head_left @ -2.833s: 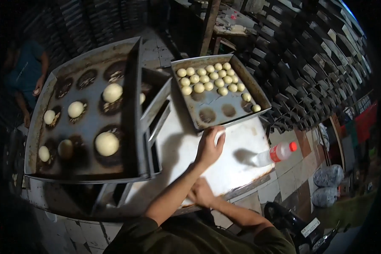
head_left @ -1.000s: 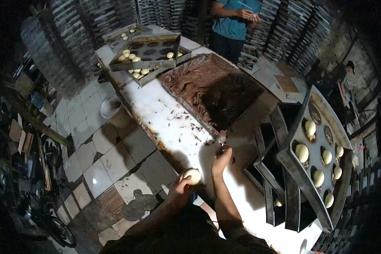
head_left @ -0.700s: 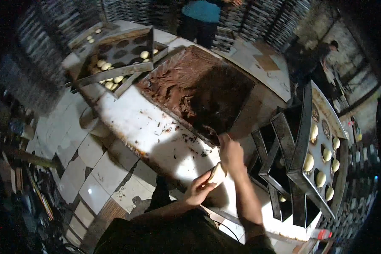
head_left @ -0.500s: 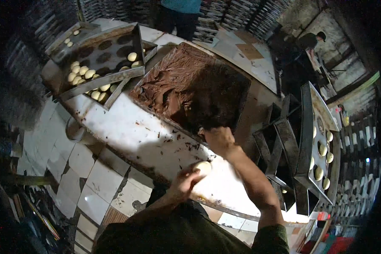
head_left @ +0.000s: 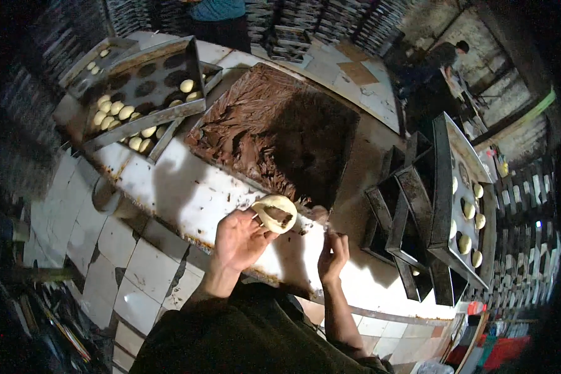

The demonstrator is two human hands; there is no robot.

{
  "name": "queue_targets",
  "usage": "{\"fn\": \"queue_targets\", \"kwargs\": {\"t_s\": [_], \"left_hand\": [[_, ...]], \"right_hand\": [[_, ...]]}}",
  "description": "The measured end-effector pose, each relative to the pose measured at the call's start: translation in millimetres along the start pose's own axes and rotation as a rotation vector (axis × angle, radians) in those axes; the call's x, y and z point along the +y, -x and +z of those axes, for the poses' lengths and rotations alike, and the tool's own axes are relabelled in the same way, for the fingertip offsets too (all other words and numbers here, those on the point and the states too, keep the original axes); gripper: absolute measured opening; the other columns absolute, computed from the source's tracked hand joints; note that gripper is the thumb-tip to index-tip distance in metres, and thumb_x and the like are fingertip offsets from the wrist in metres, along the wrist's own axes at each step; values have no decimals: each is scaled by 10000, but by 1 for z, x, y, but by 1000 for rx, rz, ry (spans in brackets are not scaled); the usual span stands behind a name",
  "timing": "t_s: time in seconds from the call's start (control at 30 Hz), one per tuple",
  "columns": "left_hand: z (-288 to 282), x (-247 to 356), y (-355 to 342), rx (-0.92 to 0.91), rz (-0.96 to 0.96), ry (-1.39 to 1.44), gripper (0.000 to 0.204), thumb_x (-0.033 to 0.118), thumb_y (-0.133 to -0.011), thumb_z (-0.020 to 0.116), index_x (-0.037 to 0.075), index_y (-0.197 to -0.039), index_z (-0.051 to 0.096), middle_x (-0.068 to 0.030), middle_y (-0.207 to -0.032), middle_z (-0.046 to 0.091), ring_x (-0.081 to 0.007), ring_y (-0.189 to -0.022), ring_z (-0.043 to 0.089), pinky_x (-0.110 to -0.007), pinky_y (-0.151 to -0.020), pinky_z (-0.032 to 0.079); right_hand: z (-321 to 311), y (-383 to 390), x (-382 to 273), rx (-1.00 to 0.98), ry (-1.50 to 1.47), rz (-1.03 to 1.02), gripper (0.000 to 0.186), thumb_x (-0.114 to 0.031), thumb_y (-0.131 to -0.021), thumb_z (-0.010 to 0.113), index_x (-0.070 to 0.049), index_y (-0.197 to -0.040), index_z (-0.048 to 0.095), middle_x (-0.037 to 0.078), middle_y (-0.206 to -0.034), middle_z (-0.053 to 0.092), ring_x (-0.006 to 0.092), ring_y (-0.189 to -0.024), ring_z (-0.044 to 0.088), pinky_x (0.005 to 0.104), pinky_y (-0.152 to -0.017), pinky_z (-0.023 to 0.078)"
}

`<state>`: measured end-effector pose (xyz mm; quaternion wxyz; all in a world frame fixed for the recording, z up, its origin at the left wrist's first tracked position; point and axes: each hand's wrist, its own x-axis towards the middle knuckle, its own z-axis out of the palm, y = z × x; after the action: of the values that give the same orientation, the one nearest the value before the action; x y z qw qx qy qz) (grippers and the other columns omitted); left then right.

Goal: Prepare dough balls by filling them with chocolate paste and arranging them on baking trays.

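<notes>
My left hand holds a pale round of dough at its rim, between thumb and fingers. The dough is hollowed like a cup, with a dab of brown filling inside. To its right my right hand is closed around a small thin tool, whose end is blurred; its exact kind does not show. Just beyond both hands lies a wide slab of brown paste, ridged on the left and in dark shadow on the right.
At the far left, metal trays overlap, holding pale dough balls. On the right, empty-looking trays lean stacked beside an upended-looking tray with more balls. One person stands across the table; another is further back right.
My right hand has drawn back from the paste toward me. My left hand has risen with the dough, which now faces up, showing its hollow and the brown filling.
</notes>
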<state>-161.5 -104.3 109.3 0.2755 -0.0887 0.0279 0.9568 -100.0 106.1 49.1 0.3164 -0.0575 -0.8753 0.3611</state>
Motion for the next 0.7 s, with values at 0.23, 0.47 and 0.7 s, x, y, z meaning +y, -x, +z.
{"fn": "queue_targets", "kwargs": {"t_s": [0.23, 0.47, 0.7], "left_hand": [[-25, -98, 21, 42, 104, -373, 710, -32, -796, 509, 217, -1374, 180, -124, -1116, 496, -243, -986, 541, -384, -819, 486], [-47, -175, 65, 245, 66, -734, 596, -43, -799, 464, 159, -1320, 257, -124, -1026, 516, -243, -801, 592, -343, -663, 523], [-46, -238, 90, 52, 78, -1080, 594, -110, -784, 441, 129, -1305, 286, -72, -1025, 454, -149, -901, 497, -265, -754, 456]], "right_hand": [[-30, 11, 45, -227, 164, -15, 243, -30, -802, 531, -35, -1033, 607, 115, -911, 573, 252, -902, 503, 328, -801, 395], [-113, 11, 4, -886, -618, 154, 229, -212, -819, 606, 7, -882, 607, 91, -799, 573, 145, -723, 531, 281, -639, 441], [-197, 54, -5, -699, -482, -135, 279, -153, -756, 664, 9, -934, 524, 144, -951, 539, 271, -812, 550, 344, -674, 454]]}}
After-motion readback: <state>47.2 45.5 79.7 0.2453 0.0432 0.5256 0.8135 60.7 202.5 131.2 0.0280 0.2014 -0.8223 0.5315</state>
